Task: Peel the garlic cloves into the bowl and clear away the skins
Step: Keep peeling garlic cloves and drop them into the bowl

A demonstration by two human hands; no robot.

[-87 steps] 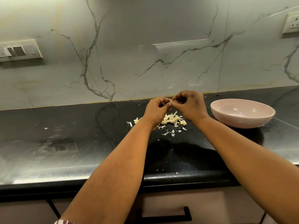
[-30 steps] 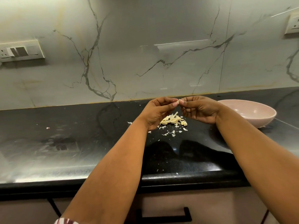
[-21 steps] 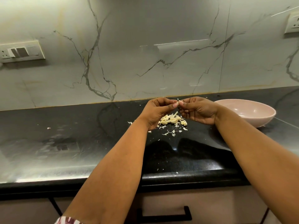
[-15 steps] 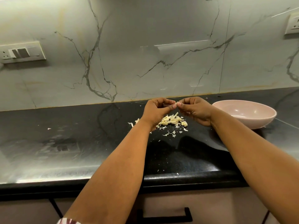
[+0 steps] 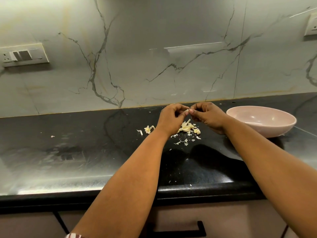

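Above the skins pile [image 5: 187, 128] | left hand [image 5: 171, 117], right hand [image 5: 208, 115] fingertips pinch pale clove [image 5: 187, 111] | pink bowl [image 5: 260, 124] right

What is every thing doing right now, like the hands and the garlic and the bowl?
Left hand: fingers curled, pinching the garlic clove.
Right hand: fingers curled, pinching the same clove.
Garlic clove: held in the air between both hands, above the pile.
Pile of garlic and skins: lying loose on the counter.
Pink bowl: upright on the counter; no cloves visible inside.
Counter: scattered with skin bits.
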